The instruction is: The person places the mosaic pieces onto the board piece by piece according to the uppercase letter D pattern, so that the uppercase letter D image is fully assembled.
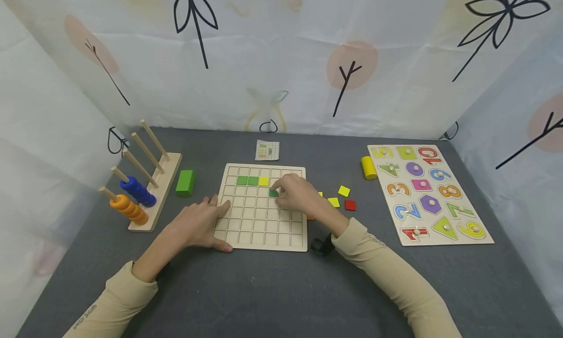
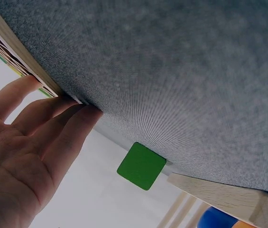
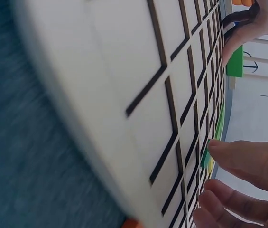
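The left hand (image 1: 196, 224) is spread wide, touching the left edge of the wooden grid board (image 1: 259, 225). The right hand (image 1: 297, 193) is at a green tile (image 1: 273, 193) on the board; whether it pinches this cannot be determined.

Grid board (image 1: 264, 225) between peg stand (image 1: 162, 189) and number puzzle (image 1: 440, 241)

The peg stand is left, with rings (image 1: 137, 189) on its two nearest pegs; a block (image 1: 185, 183) sits between it and the board. Three tiles (image 1: 252, 180) lie side by side on the board's far half. A card (image 1: 267, 150) lies behind it, loose tiles (image 1: 344, 191) to its right. A cylinder (image 1: 368, 167) lies at the puzzle's far left.
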Available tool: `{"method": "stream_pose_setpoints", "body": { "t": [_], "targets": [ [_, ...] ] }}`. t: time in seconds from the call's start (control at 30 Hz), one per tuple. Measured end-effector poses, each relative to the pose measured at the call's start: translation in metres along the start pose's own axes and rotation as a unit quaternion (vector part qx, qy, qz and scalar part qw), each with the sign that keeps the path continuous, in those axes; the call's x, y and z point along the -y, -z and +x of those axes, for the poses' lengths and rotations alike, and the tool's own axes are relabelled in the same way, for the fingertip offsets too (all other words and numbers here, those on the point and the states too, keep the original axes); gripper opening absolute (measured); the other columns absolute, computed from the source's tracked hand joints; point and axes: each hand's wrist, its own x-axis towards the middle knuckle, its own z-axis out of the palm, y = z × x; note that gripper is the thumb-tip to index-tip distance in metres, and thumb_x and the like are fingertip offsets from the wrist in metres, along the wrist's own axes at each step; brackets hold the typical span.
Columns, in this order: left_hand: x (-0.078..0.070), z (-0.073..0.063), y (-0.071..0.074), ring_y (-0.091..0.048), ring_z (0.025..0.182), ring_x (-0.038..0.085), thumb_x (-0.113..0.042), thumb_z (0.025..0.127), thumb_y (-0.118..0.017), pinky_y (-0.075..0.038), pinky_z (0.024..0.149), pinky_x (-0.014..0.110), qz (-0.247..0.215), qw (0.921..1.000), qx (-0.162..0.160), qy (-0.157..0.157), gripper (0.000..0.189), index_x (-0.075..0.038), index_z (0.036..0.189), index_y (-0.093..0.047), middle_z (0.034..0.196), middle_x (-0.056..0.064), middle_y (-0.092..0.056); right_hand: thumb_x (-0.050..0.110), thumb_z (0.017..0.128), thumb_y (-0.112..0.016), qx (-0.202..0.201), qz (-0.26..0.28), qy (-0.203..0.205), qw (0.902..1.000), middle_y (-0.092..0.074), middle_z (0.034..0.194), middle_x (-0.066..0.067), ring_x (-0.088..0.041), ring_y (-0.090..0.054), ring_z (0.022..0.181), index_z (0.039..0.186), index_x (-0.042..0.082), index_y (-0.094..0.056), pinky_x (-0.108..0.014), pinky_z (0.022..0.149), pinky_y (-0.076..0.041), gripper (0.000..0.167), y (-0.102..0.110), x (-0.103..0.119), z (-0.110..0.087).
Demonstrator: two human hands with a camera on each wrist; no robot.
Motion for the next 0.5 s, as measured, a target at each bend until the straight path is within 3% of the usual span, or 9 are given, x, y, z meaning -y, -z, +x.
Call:
{"method": "stream_pose_setpoints", "body": {
  "t": [0.13,0.17,0.4,0.5],
  "targets": [
    [0.000,0.001,0.000,-0.050,0.131,0.062,-0.069,0.064,-0.087,-0.050,0.095,0.069,-0.001,1.0000,0.002,0.001,0.113,-0.004,0.149,-0.052,0.147,0.041,-0.047,0.009,0.092,-0.070,-0.004,-0.016,-0.008,0.9998,-0.075,0.117,-0.013,-0.025,-0.071,0.103,0.120,0.005,-0.076,-0.029,0.072,-0.054,0.029,0.005,-0.006,-0.011],
    [0.000,0.001,0.000,-0.050,0.131,0.062,-0.069,0.064,-0.087,-0.050,0.095,0.069,0.000,1.0000,0.003,0.001,0.113,-0.004,0.149,-0.052,0.147,0.041,-0.047,0.009,0.092,-0.070,-0.002,-0.018,-0.013,0.9998,-0.075,0.117,-0.013,-0.026,-0.071,0.105,0.121,0.005,-0.075,-0.032,0.074,-0.055,0.030,0.007,-0.008,-0.014],
    [0.000,0.001,0.000,-0.050,0.132,0.061,-0.071,0.064,-0.086,-0.050,0.094,0.070,0.002,1.0000,0.007,0.004,0.114,-0.004,0.149,-0.051,0.147,0.041,-0.046,0.014,0.092,-0.074,-0.005,-0.034,-0.024,0.9991,-0.075,0.112,-0.014,-0.027,-0.070,0.098,0.120,0.004,-0.075,-0.032,0.070,-0.054,0.030,0.022,-0.024,-0.035],
    [-0.001,0.002,0.000,-0.050,0.132,0.061,-0.071,0.063,-0.086,-0.050,0.094,0.069,0.002,1.0000,0.008,0.005,0.114,-0.004,0.150,-0.051,0.148,0.041,-0.046,0.014,0.091,-0.075,-0.005,-0.046,-0.023,0.9986,-0.073,0.111,-0.015,-0.029,-0.069,0.099,0.121,0.003,-0.075,-0.035,0.074,-0.056,0.031,0.030,-0.033,-0.047]
  ]
}}
